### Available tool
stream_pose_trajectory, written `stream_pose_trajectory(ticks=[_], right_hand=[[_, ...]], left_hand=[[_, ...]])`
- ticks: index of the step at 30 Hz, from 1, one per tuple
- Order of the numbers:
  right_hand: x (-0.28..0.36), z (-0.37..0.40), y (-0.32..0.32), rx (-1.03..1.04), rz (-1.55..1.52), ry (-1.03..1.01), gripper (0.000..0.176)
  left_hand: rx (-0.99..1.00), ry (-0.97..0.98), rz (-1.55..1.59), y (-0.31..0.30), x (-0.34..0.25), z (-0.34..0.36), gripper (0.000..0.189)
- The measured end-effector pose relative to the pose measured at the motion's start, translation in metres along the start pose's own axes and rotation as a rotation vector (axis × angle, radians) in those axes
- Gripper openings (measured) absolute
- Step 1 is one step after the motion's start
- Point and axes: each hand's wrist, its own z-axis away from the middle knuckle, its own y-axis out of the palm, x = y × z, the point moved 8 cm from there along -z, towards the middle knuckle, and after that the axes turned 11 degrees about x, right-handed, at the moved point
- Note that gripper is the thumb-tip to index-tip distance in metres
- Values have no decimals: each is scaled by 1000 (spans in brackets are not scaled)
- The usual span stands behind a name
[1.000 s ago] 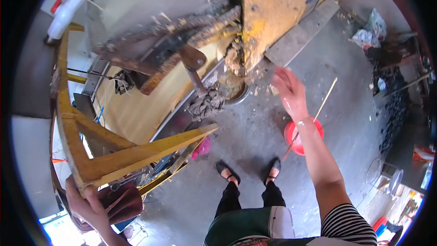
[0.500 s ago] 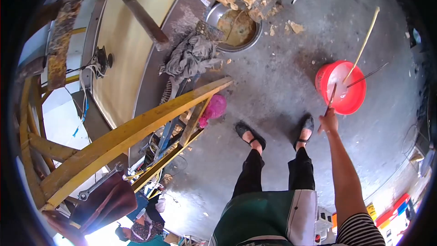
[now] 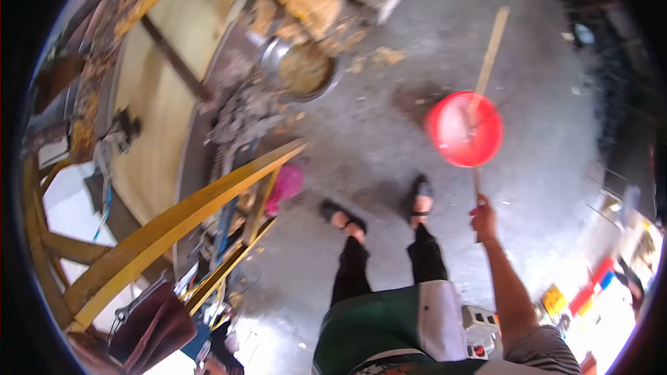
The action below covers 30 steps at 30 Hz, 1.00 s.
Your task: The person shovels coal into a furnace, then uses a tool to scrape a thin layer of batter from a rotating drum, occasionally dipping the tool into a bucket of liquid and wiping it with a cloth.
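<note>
My right hand (image 3: 484,221) is closed around a thin brown stick (image 3: 476,182), which points away from me toward a red bucket (image 3: 495,128). The stick's far end is right at the bucket's near rim in this view. Pale, whitish liquid (image 3: 455,121) shows inside the bucket. A long light wooden stick (image 3: 492,52) stands in it, leaning out over the far side. My left hand is out of view. Motion smears the picture somewhat.
A yellow metal frame (image 3: 187,212) juts in from the left, with a pink bag (image 3: 286,186) beside its end. Farther off are a metal basin (image 3: 332,87) of brownish contents and a crumpled grey cloth (image 3: 240,119). A power strip (image 3: 479,319) is at lower right. Another person (image 3: 219,354) is at lower left.
The brown stick's tip, inside the bucket before, is now drawn back to its near rim, with my right hand farther from the bucket. The whole view has shifted, moving the scene leftward.
</note>
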Motion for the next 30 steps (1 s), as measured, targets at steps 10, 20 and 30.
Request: stream_pose_trajectory(ticks=[10, 20, 30], right_hand=[[-2, 82, -57, -157, 917, -394, 39], [237, 283, -67, -240, 512, -605, 42], [583, 517, 110, 96, 765, -1304, 42]], left_hand=[[334, -296, -674, 22, 2, 1, 55], [258, 187, -642, 18, -91, -4, 52], [395, 213, -387, -9, -78, -11, 53]])
